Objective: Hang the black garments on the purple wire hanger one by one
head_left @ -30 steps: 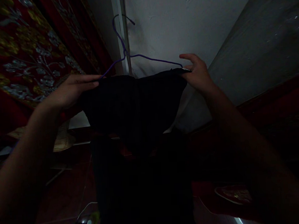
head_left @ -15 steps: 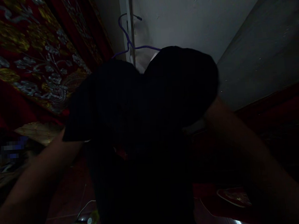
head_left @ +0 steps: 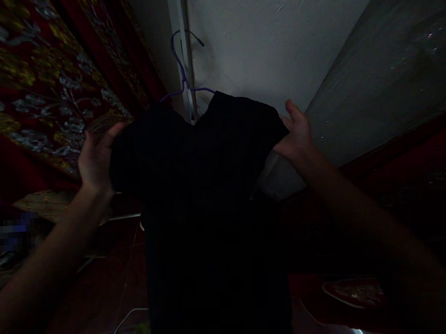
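A black short-sleeved shirt hangs on a purple hanger, its hook caught at a narrow metal strip on the wall. My left hand is against the outer edge of the left sleeve, thumb and a finger spread apart, the rest partly behind the cloth. At the opposite sleeve, my right hand has its thumb raised and stretched away. Its other fingers are partly hidden by the sleeve edge. Neither hand visibly pinches the fabric. The shirt is so dark that its folds hardly show.
Red cloth with gold and silver embroidery hangs at the left. Behind the shirt is a pale wall, with clear plastic sheeting at the right. A white cable and a small device lie on the red tiled floor.
Both hands, earlier hidden under the shirt's shoulders, now show at the sleeve ends. The raised, bulging shoulders have dropped and flattened, baring more of the wall. The view has shifted slightly.
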